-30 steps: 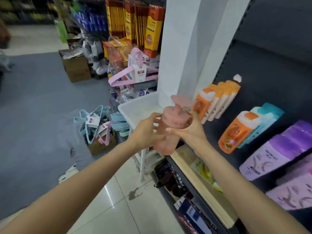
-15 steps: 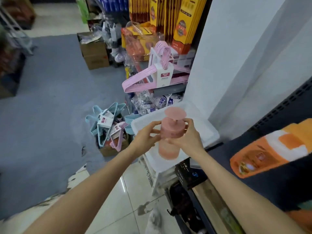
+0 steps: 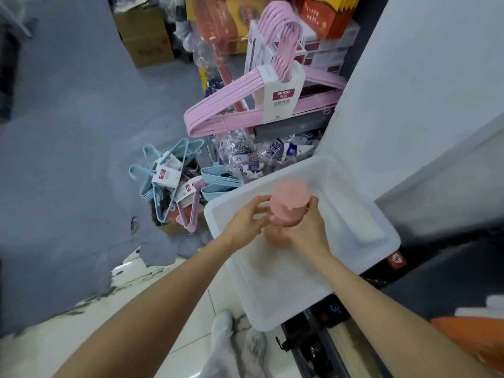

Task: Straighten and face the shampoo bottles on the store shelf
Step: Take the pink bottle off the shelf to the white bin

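A pink pump bottle (image 3: pixel 290 207) stands upright between both hands, seen from above over a white plastic tray (image 3: pixel 354 227). My left hand (image 3: pixel 246 221) grips its left side with curled fingers. My right hand (image 3: pixel 306 230) wraps round its right side. The bottle's lower half is blurred and partly hidden by my hands; I cannot tell whether it touches the tray. At the right edge, part of an orange shampoo bottle (image 3: pixel 471 336) shows on the dark shelf (image 3: pixel 436 274).
Pink hangers (image 3: pixel 245 110) hang behind the tray. Blue and pink hanger bundles (image 3: pixel 169 181) fill a box on the floor. A white pillar (image 3: pixel 422 105) rises at the right. Cardboard boxes (image 3: pixel 144 36) stand far back. White floor tiles (image 3: pixel 136 323) lie below.
The view has tilted down and left, away from the shelf. Both hands have carried the pink pump bottle from beside the shelf to above the white tray.
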